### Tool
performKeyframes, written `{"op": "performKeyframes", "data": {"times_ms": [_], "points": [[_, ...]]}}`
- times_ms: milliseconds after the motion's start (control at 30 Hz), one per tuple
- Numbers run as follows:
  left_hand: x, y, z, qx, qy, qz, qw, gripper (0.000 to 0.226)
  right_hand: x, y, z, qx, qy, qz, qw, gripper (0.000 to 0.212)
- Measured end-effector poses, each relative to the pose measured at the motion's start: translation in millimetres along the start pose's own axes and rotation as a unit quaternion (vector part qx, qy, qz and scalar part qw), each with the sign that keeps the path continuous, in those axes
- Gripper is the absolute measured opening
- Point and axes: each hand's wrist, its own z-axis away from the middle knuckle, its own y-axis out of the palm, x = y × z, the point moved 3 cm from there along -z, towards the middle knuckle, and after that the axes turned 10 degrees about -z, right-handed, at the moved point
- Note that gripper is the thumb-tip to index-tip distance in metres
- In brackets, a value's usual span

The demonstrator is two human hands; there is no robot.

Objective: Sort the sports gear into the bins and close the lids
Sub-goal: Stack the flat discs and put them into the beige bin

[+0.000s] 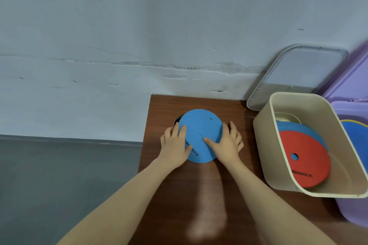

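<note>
A blue disc point(201, 135) lies flat near the back left of the brown desk point(199, 195), and both hands are on it, set apart on opposite edges; the left hand point(175, 145) lies over its left rim with fingers spread and nearly straight, the right hand point(227, 143) lies over its right rim with the thumb reaching towards the disc's middle; neither hand seems to curl round the edge, so they look to be pressing or steadying rather than gripping, though the undersides of the fingers are hidden. Being round, the disc has no long axis to mind; what matters is that the beige bin point(264, 139) stands to the right of the hands, so the right hand is nearer it and the disc would likely travel rightward. That bin is open and already holds a red disc point(306, 165) leaning on another blue one; its grey lid point(298, 69) leans against the wall point(139, 36) behind it. A purple bin point(354, 215) sits just beyond the beige one, at the picture's right edge, with something blue inside. The desk meets a scuffed pale wall; grey floor point(59, 175) shows to the left.
</note>
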Motion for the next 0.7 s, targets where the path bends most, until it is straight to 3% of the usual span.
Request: {"op": "performKeyframes", "data": {"times_ms": [267,500,700], "points": [[-2.5,-2.2,0.1,-0.049,0.026,0.049,0.997,0.075,0.8,-8.2,19.3,-0.058,-0.054,-0.120,0.990,0.065],[-6.5,1.7,24.2,-0.116,0.069,0.093,0.987,0.067,-7.7,-9.4,61.7,-0.041,-0.065,-0.118,0.990,0.062],[-6.1,-5.7,55.9,-0.099,0.041,0.080,0.991,0.066,-7.5,-17.7,97.8,-0.043,-0.086,-0.156,0.983,0.061]]}}
